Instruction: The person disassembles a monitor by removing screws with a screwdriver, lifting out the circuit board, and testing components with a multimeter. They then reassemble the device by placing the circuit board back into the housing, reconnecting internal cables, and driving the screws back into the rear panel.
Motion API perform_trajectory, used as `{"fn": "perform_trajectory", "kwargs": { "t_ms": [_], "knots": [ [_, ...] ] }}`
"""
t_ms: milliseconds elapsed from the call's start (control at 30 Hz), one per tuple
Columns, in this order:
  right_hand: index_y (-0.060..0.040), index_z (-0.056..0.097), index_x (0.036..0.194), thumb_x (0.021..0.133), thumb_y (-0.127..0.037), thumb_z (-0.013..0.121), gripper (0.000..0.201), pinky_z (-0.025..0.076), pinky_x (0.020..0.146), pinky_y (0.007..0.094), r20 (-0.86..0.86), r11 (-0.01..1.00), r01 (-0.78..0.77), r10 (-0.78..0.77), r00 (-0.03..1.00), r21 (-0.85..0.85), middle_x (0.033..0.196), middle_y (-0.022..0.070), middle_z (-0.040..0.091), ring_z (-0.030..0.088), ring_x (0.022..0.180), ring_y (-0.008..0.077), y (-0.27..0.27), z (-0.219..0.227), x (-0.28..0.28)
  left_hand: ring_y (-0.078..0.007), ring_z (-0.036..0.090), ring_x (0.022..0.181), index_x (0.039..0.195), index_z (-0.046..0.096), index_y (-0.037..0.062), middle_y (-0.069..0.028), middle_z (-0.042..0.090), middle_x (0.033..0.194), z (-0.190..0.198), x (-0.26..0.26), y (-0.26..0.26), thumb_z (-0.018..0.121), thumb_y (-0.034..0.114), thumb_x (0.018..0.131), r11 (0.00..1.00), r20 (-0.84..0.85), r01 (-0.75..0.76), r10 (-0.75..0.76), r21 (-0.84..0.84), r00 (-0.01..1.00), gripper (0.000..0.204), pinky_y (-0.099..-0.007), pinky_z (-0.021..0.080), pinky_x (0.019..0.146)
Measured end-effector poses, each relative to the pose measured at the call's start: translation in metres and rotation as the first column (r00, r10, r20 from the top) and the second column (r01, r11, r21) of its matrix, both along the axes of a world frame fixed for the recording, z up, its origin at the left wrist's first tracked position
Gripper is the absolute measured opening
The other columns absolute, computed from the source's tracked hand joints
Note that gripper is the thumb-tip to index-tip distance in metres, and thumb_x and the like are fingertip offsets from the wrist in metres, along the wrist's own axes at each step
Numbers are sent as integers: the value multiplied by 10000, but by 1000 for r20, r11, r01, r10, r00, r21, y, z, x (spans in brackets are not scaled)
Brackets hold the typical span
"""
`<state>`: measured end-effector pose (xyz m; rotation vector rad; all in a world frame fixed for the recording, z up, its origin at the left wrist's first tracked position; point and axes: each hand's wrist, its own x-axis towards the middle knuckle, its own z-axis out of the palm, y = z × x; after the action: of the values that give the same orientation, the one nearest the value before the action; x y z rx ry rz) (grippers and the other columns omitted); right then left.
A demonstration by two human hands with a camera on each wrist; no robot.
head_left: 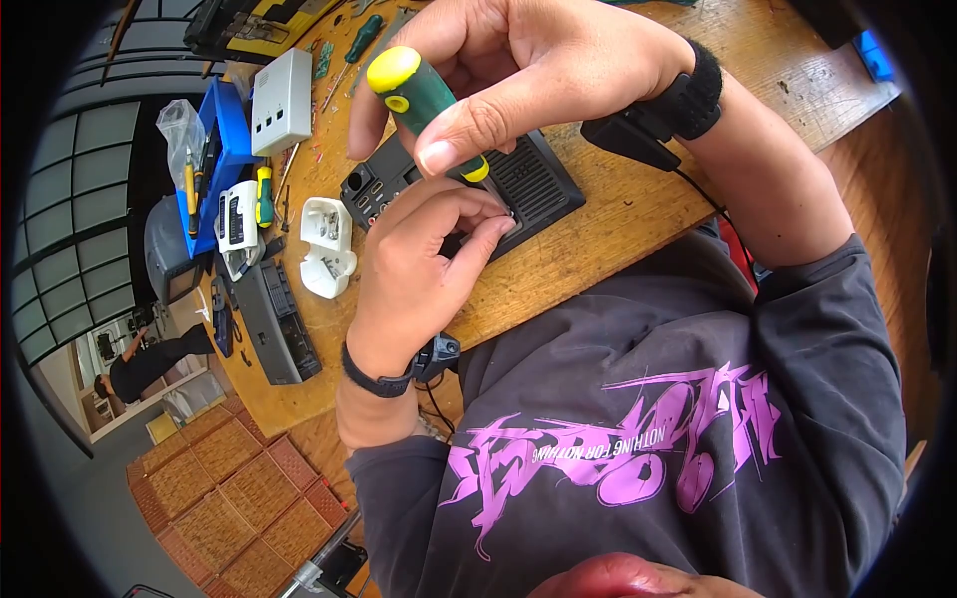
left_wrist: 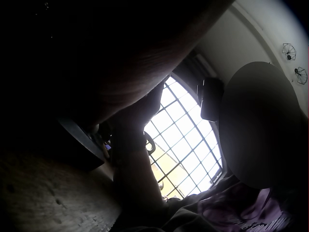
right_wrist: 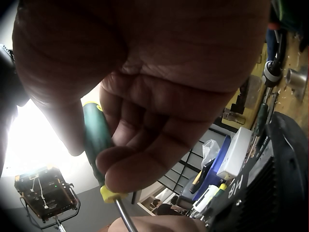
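Observation:
My right hand [head_left: 558,75] grips the green and yellow handle of a screwdriver [head_left: 431,108], held tilted above a black electronic device [head_left: 543,179] with vent slots and a row of ports. In the right wrist view, thumb and fingers wrap the screwdriver [right_wrist: 96,137], and its metal shaft points down. My left hand [head_left: 414,264] is low over the device, thumb and forefinger pinched together at the lower end of the shaft. Whatever the screwdriver tip meets is hidden by those fingers. The left wrist view is mostly dark, showing a forearm and a window.
Left of the device stands a white two-part tray [head_left: 327,254] holding small screws. Beyond it lie a long black casing [head_left: 269,324], another screwdriver [head_left: 264,199], a white box [head_left: 283,100] and a blue bin [head_left: 234,135]. The wooden table's front edge runs near my body.

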<state>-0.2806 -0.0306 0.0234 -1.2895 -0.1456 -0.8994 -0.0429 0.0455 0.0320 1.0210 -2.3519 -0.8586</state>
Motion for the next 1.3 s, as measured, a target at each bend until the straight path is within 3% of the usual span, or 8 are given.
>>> {"fn": "perform_trajectory", "kwargs": {
  "t_ms": [333,600,700,800,833,933,1233,1300],
  "knots": [
    [38,752,1389,1049,-149,861,403,517,712,213,-292,970,163,-211,933,-179,1031,10,793,661,850,38,17,20,-10,-182,770,914,1054,796,-25,-86,814,1046,-6,8,-1,871,1,955,1000,45,-5,4,14,999,128,-306,605,839],
    [42,771,1344,1035,-136,865,368,578,863,258,17,928,206,-211,977,-311,1127,44,828,705,996,77,23,15,4,-174,779,926,1104,804,-8,-63,816,1003,6,1,0,903,53,958,994,-3,-11,10,-113,1000,187,-320,607,852],
    [45,768,1351,1033,-136,870,380,599,931,278,104,948,162,-138,985,-274,1170,63,840,729,1043,99,20,2,11,-354,734,1126,1214,764,71,-111,752,1168,3,3,1,925,126,914,997,-1,-18,18,-82,1000,344,-469,565,970],
    [52,769,1344,1025,-120,881,379,610,928,280,101,955,152,-130,986,-255,1171,74,842,745,1039,104,22,5,10,-169,787,954,1066,827,-8,-62,834,1000,-10,10,1,924,73,953,979,71,-120,133,-163,989,170,-318,613,877],
    [54,769,1340,1023,-114,884,377,613,922,279,96,956,154,-133,986,-249,1167,76,842,749,1033,104,22,8,8,-248,775,967,1089,796,29,-72,797,1014,-15,14,-1,913,74,932,982,10,-99,102,-164,995,201,-382,600,861],
    [-20,784,1273,1108,-370,797,387,575,735,222,-320,872,150,-324,890,-465,1110,60,814,701,843,42,24,17,-2,-299,770,990,1109,781,51,-81,780,1038,-15,15,-2,885,61,934,987,-31,-68,65,-145,997,204,-422,595,862],
    [62,759,1322,1011,-39,881,349,627,835,259,47,997,-40,36,998,70,1107,80,832,765,986,102,13,0,12,-199,804,1031,1096,835,-9,-74,841,1039,12,2,4,819,-1,1009,999,41,-18,20,-35,999,89,-335,627,940],
    [60,751,1336,1012,-34,877,361,624,812,252,95,932,-359,353,931,58,1095,69,828,763,976,100,1,7,2,-203,804,1028,1102,822,-21,-85,835,1027,9,4,4,830,-27,992,998,71,-13,18,-63,997,111,-338,630,940]
  ]
}}
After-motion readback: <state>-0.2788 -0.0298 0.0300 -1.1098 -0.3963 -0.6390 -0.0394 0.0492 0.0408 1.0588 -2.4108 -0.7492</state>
